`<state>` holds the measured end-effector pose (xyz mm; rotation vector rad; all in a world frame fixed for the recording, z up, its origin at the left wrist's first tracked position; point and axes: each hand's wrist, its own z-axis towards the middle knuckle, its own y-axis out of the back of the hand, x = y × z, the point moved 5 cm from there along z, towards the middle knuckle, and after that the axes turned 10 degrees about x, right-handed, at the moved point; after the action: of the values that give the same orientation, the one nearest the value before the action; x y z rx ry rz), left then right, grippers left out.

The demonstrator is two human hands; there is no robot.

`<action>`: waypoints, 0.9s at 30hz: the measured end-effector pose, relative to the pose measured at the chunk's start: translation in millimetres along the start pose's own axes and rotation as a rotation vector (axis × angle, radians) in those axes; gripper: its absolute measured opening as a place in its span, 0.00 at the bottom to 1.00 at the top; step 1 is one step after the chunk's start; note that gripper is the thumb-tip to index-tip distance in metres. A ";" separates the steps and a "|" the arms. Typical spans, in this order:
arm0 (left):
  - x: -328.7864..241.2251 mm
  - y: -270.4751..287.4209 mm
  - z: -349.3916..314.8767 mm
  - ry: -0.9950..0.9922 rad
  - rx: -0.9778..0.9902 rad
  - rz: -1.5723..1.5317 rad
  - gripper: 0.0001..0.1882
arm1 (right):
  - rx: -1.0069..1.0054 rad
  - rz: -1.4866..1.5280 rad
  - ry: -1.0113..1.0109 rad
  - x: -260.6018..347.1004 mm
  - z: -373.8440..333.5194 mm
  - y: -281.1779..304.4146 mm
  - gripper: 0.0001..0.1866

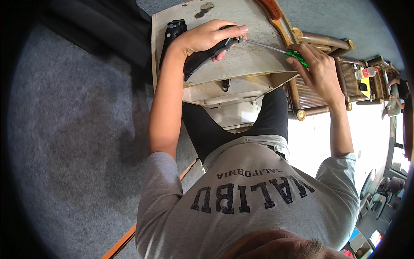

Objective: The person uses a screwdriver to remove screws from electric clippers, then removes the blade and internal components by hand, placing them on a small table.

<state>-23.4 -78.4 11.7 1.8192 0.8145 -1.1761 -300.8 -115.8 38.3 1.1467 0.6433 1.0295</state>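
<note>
My left hand (208, 36) is wrapped round a black handheld device (202, 61), shaped like a hair clipper, and holds it tilted over the wooden tabletop (254, 64). Its thumb and fingers close near the device's small metal end. From the right, my right hand (318, 67) grips the green handle of a screwdriver (297, 58). The long thin shaft points left, its tip at that metal end; whether it sits in a screw is too small to tell. Beside my left wrist, at the table's left edge, lies a second black device (174, 31) of similar shape.
A brush (272, 9) with reddish bristles and a wooden handle lies along the table's right edge. Below the top, an open compartment (202, 94) holds a small black part (226, 85). Bamboo furniture (308, 96) stands at right, with a bottle (366, 73) on it. Another person (396, 97) is farther right.
</note>
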 end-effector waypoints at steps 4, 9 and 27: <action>0.4 1.6 1.8 -0.006 -0.001 0.004 0.27 | 0.001 0.068 -0.004 2.6 0.7 -1.0 0.16; 0.2 1.2 3.5 0.003 -0.007 -0.016 0.27 | -0.012 0.082 -0.076 3.4 -1.0 -3.6 0.16; 0.0 2.3 5.3 -0.032 -0.005 -0.030 0.26 | -0.124 -0.053 -0.029 -0.2 -5.8 -5.7 0.14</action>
<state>-23.6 -84.1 11.1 1.7855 0.8278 -1.2179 -303.9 -113.9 31.1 1.0298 0.5761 0.9916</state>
